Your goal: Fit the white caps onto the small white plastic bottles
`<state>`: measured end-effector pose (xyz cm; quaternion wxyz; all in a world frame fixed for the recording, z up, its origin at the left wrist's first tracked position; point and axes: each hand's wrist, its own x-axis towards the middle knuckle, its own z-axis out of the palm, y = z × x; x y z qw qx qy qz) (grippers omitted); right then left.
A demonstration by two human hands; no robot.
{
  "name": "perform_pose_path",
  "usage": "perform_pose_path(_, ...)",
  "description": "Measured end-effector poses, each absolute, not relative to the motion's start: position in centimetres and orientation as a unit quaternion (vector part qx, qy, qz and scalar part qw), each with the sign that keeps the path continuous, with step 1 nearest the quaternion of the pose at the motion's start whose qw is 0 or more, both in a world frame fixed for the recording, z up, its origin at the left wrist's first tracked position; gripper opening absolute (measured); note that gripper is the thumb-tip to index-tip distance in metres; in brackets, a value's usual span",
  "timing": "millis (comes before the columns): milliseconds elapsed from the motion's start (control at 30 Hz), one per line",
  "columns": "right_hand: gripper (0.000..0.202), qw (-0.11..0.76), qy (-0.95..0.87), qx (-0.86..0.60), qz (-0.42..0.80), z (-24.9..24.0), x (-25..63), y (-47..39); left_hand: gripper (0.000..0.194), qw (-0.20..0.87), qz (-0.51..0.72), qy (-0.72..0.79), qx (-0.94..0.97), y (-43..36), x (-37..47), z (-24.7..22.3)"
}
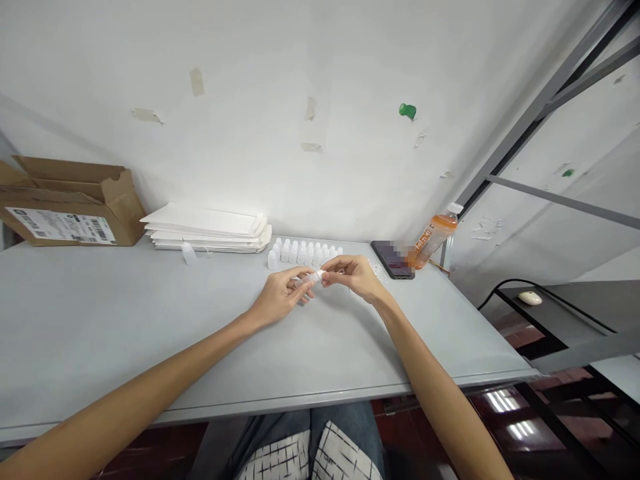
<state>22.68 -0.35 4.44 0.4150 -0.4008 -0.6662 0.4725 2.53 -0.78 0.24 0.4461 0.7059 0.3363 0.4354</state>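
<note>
My left hand is closed around a small translucent white dropper bottle, tilted with its top toward the right. The fingers of my right hand pinch the white cap at the bottle's top end. Whether the cap is seated or loose cannot be made out. Just beyond my hands, several similar small bottles stand upright in rows. Small white pieces lie on the table behind my right hand, partly hidden by it.
On the grey table, a single bottle with a thin tip stands before a stack of white envelopes. An open cardboard box is at the far left. A phone and an orange drink bottle are at the back right, near the wall.
</note>
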Motion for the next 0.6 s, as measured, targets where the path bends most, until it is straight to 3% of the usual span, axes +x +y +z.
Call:
perform_pose_path(367,0.039,0.362,-0.733,-0.448,0.362,2.9,22.1,0.1,0.035,0.364,0.444,0.338,0.746,-0.1,2.3,-0.6)
perform_pose_path(600,0.052,0.339,-0.756,-0.466,0.312,2.4,21.4,-0.1,0.032,0.236,0.444,0.314,0.805,-0.2,2.1,-0.9)
